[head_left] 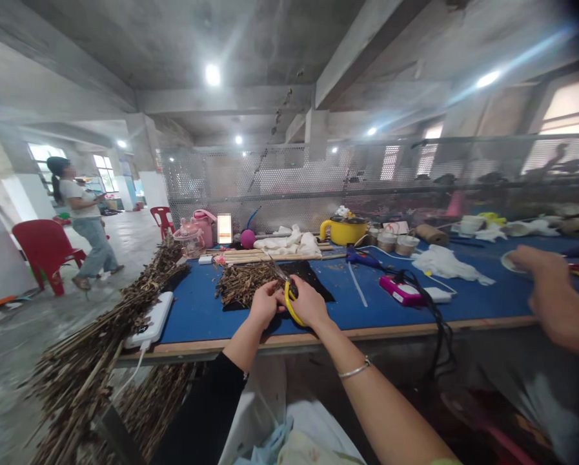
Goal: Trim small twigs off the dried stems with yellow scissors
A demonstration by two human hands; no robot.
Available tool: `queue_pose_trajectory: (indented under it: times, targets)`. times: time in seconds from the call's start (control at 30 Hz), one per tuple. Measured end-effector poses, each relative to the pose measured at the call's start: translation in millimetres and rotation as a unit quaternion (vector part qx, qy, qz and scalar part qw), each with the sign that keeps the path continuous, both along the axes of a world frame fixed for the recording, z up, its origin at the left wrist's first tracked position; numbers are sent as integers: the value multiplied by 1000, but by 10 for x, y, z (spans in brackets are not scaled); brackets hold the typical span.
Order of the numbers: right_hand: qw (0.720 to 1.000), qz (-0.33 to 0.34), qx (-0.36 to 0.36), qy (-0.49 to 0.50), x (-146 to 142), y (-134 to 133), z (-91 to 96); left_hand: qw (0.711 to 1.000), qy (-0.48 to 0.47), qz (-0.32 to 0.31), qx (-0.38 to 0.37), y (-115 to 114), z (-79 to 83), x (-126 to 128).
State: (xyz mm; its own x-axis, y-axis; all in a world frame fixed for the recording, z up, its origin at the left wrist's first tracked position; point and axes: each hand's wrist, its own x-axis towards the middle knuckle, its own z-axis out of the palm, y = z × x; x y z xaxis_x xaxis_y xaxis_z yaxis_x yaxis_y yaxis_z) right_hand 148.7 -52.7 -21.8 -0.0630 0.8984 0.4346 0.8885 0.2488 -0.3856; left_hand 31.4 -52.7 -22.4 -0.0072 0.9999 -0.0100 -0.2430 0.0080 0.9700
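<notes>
My right hand (309, 302) is wrapped round the yellow handles of a pair of scissors (295, 311), whose blades point up and to the left. Close beside it, my left hand (264, 305) has its fingers pinched together near the scissors; what sits between them is too small to make out. Both hands are over the front of a black cloth (313, 278). A heap of brown dried plant pieces (241, 283) lies on that cloth, just beyond my left hand.
On the blue table (347, 316), a bundle of dried stalks (100, 323) overhangs the left edge by a white power bank (154, 321). A glue gun (364, 258), magenta box (401, 292) and yellow pot (348, 229) stand rightward. Another person's hand (555, 290) reaches in at right.
</notes>
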Motion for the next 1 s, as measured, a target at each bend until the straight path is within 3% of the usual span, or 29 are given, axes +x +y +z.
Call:
queue_pose_trajectory:
  times: [0.43, 0.73, 1.0]
  targets:
    - [1000, 1, -14, 2, -17, -15, 26, 1000, -9, 12, 9, 68, -72, -21]
    - [999, 26, 7, 25, 9, -24, 9, 1000, -4, -15, 15, 37, -40, -9]
    - [999, 13, -28, 26, -4, -51, 53, 998, -27, -50, 13, 18, -7, -20]
